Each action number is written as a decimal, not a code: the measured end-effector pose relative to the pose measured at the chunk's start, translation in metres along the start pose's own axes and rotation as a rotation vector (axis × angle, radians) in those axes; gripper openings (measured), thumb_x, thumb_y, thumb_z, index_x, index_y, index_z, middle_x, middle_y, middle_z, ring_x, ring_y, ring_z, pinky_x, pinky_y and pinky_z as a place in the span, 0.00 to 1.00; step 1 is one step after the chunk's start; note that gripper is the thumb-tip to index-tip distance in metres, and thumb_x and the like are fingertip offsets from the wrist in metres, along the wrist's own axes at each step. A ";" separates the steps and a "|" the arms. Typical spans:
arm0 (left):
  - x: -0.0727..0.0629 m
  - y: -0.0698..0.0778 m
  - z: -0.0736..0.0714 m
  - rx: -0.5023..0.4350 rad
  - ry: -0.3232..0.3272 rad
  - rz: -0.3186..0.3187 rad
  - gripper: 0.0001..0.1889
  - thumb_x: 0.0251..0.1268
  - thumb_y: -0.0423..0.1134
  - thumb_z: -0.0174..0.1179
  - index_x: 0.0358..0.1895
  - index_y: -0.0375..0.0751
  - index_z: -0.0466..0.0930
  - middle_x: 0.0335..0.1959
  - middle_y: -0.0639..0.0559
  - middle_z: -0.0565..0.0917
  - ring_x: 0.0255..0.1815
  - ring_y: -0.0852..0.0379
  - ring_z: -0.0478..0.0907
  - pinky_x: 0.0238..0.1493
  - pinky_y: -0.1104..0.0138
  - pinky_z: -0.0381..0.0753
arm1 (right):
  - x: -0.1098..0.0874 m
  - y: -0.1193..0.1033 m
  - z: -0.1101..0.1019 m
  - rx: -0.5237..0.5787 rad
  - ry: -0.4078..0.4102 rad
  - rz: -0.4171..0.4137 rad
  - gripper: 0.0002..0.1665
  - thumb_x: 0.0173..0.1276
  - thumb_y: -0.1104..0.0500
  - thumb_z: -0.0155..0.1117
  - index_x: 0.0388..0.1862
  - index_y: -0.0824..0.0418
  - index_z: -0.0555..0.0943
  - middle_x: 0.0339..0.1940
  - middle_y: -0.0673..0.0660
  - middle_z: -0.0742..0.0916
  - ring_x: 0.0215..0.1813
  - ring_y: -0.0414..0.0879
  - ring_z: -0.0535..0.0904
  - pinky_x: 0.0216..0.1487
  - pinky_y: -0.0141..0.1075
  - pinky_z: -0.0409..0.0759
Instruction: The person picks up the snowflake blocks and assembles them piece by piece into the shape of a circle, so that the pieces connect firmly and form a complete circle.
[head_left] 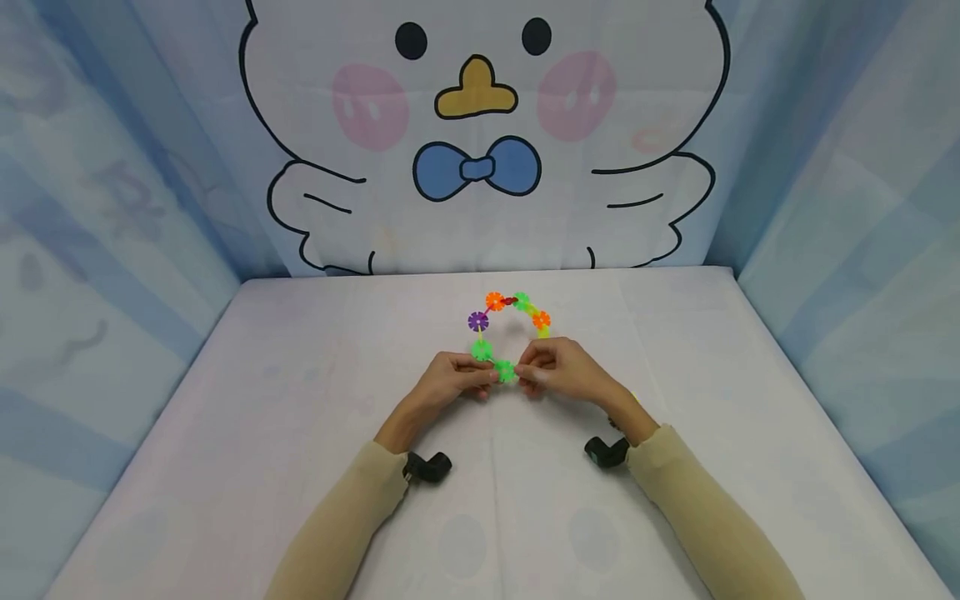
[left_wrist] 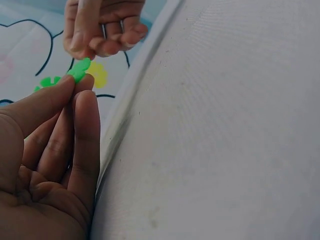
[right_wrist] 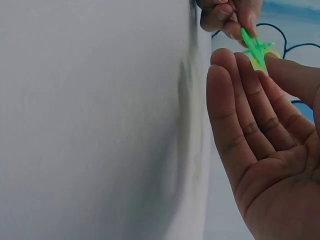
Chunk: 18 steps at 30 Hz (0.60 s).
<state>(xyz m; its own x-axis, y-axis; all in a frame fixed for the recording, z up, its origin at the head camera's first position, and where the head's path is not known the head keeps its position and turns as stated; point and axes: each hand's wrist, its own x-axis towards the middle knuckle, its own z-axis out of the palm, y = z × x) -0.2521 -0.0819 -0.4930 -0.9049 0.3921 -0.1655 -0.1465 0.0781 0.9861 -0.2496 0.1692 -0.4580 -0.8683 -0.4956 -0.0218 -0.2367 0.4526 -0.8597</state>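
A ring-shaped chain of coloured plastic snowflake discs (head_left: 494, 302) is held in front of me, with orange, purple, red, yellow and green pieces. My left hand (head_left: 448, 383) pinches a green snowflake disc (head_left: 506, 372) at the near side of the ring between thumb and fingertips. From the other side my right hand (head_left: 566, 369) pinches the right edge of that disc. The right wrist view shows the green disc edge-on, with the right thumb (right_wrist: 282, 72) against it. A yellow piece (head_left: 543, 332) runs behind the right fingers, which hide part of the ring.
A white cloth-covered table (head_left: 337, 333) lies under both hands. At its far edge hangs a curtain (head_left: 480, 233) printed with a cartoon bird, and blue-white curtains (head_left: 112, 292) close in the sides. Black wrist cameras (head_left: 429, 468) stick out at both cuffs.
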 end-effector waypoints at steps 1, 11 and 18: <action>0.000 0.000 0.000 -0.002 0.000 -0.005 0.17 0.70 0.34 0.70 0.56 0.26 0.87 0.29 0.53 0.89 0.29 0.62 0.85 0.40 0.71 0.89 | -0.002 0.002 -0.004 -0.018 -0.003 -0.002 0.08 0.77 0.58 0.68 0.41 0.63 0.85 0.35 0.60 0.92 0.33 0.48 0.91 0.38 0.37 0.90; 0.001 0.000 -0.002 0.000 -0.001 -0.022 0.17 0.70 0.34 0.71 0.57 0.28 0.86 0.31 0.52 0.91 0.27 0.63 0.86 0.41 0.71 0.89 | -0.043 0.030 -0.063 -0.237 -0.006 0.087 0.09 0.73 0.55 0.73 0.45 0.60 0.86 0.33 0.56 0.89 0.30 0.43 0.81 0.32 0.32 0.83; 0.001 0.001 -0.002 -0.002 0.010 -0.035 0.17 0.70 0.34 0.71 0.57 0.28 0.86 0.30 0.52 0.91 0.28 0.63 0.86 0.40 0.71 0.89 | -0.073 0.045 -0.095 -0.388 -0.060 0.112 0.14 0.66 0.52 0.79 0.46 0.57 0.88 0.29 0.49 0.83 0.31 0.38 0.74 0.34 0.30 0.74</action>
<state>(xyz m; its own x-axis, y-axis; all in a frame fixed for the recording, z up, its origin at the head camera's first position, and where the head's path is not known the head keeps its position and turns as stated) -0.2538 -0.0833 -0.4921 -0.9032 0.3801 -0.1995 -0.1787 0.0895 0.9798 -0.2382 0.2962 -0.4470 -0.8737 -0.4647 -0.1436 -0.2993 0.7464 -0.5945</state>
